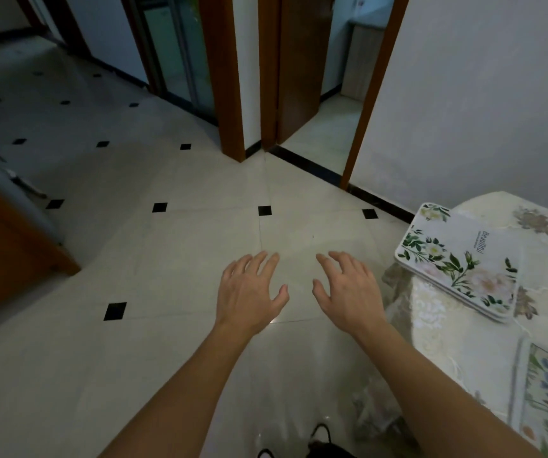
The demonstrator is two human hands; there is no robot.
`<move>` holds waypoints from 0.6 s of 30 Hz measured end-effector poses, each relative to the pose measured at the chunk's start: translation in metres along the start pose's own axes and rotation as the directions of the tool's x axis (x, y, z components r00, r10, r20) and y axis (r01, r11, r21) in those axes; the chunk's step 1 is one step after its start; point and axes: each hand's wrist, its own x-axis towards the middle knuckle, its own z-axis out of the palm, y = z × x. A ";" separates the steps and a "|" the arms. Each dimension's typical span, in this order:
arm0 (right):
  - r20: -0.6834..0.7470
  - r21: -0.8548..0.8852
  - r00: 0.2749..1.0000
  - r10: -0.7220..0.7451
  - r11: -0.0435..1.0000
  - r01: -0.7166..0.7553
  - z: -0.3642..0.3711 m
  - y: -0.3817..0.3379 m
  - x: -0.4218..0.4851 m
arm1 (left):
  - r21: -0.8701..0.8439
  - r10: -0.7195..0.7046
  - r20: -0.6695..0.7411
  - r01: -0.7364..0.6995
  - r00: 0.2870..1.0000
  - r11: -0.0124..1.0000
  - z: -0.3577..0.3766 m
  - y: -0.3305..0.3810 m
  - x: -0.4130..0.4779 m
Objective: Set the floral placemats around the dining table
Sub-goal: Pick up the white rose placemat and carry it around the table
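placemats (pixel 457 259): white, green-leaf pink-flower print | tablecloth (pixel 448 328): cream, floral | floor (pixel 167 259): pale tiles, black diamonds

Domestic interior, dining area off a hallway: pale tiled floor (pixel 200 180) with black diamond insets, wooden door frames (pixel 223 77) opening onto further rooms, plain white wall (pixel 481 94), dining table (pixel 457 342) under an embroidered cloth (floral placemats (pixel 457 259) stacked at its corner).
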 end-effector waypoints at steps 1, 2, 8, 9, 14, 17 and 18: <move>-0.001 -0.009 1.000 0.001 1.000 -0.001 0.001 0.001 0.006 | -0.005 0.003 -0.003 -0.003 1.000 1.000 0.000 -0.002 0.006; -0.001 -0.014 1.000 0.004 1.000 -0.004 0.003 0.002 0.013 | -0.010 0.010 -0.003 -0.010 1.000 1.000 0.000 -0.003 0.012; -0.004 -0.020 1.000 0.026 0.999 -0.026 0.018 0.019 0.060 | -0.013 0.039 0.013 -0.039 0.999 0.999 0.011 -0.009 0.062; -0.009 -0.020 0.999 0.032 0.999 -0.032 0.021 0.024 0.070 | -0.009 0.045 0.022 -0.045 0.999 0.999 0.013 -0.009 0.075; -0.011 -0.008 0.996 0.086 0.996 -0.086 0.041 0.064 0.135 | 0.016 0.113 0.027 -0.113 0.993 0.993 0.031 0.004 0.159; -0.017 0.021 0.990 0.137 0.990 -0.136 0.054 0.099 0.179 | 0.033 0.170 0.052 -0.172 0.984 0.984 0.049 0.020 0.226; -0.019 0.025 0.988 0.153 0.988 -0.153 0.058 0.113 0.194 | 0.033 0.183 0.062 -0.185 0.981 0.982 0.054 0.027 0.249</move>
